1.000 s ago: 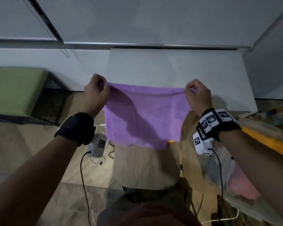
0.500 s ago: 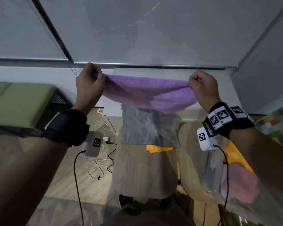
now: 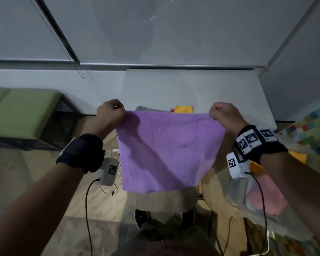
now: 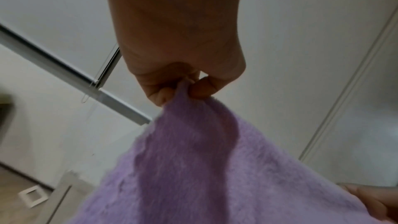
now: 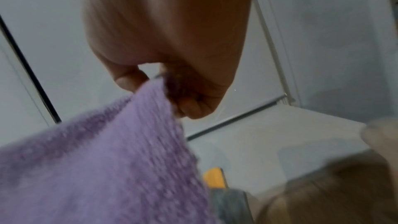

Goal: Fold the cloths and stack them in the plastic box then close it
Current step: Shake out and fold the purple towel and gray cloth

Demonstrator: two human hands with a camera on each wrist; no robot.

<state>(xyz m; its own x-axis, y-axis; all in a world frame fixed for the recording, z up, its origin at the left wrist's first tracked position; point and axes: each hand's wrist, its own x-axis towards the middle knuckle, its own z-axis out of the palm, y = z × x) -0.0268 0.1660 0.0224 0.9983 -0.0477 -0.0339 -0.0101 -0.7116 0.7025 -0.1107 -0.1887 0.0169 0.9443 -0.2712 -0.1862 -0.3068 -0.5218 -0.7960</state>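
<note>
Fingers and thumb of the left hand are curled tight, pinching the upper left corner of the purple cloth; the left wrist view shows the corner squeezed between thumb tip and bent fingers. The cloth hangs flat and spread in the air between both hands, its top edge stretched level, its lower edge loose above a wooden chair seat. Behind the top edge, on the white table, a grey cloth and an orange cloth peek out, with a small bit of pink between them. The right hand is likewise clamped on the upper right corner, thumb pressed against curled fingers. Lower right, beneath the right forearm, sits the clear plastic box with a pink cloth inside; whether its lid is on cannot be told.
</note>
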